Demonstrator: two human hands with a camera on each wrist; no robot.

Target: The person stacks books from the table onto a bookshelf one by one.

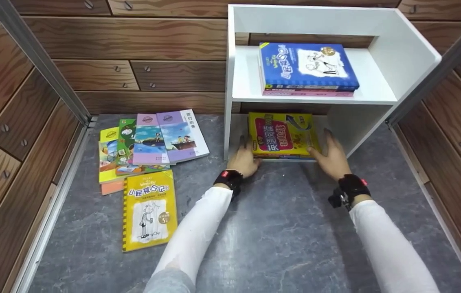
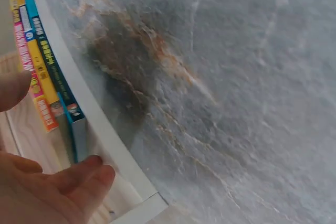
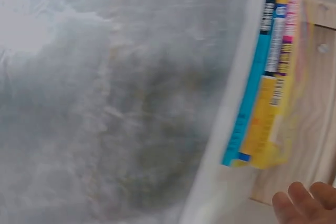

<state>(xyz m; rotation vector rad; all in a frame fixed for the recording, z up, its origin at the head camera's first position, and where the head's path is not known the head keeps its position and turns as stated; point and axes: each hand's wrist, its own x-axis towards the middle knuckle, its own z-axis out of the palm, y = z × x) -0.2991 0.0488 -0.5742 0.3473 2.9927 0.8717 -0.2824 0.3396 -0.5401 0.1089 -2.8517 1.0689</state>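
On the bottom board of a white shelf unit (image 1: 231, 81) lies a small stack of books, topped by a yellow book (image 1: 304, 136) with a red title patch. My left hand (image 1: 243, 162) is at the stack's left side, its fingertips close to the edge. In the left wrist view, blue and yellow spines (image 2: 52, 72) show near the fingers (image 2: 97, 182). At the stack's right side is my right hand (image 1: 333, 159), fingers extended and thumb by the front corner. The right wrist view shows its fingertips (image 3: 299, 200) apart from the spines (image 3: 257, 114).
A blue book (image 1: 279, 75) tops a stack on the upper shelf. To the left, overlapping books lie on the grey floor (image 1: 263, 244), among them a purple book (image 1: 177, 150). A yellow comic book (image 1: 130, 240) lies in front of them. Wood-patterned walls (image 1: 132, 38) surround the floor.
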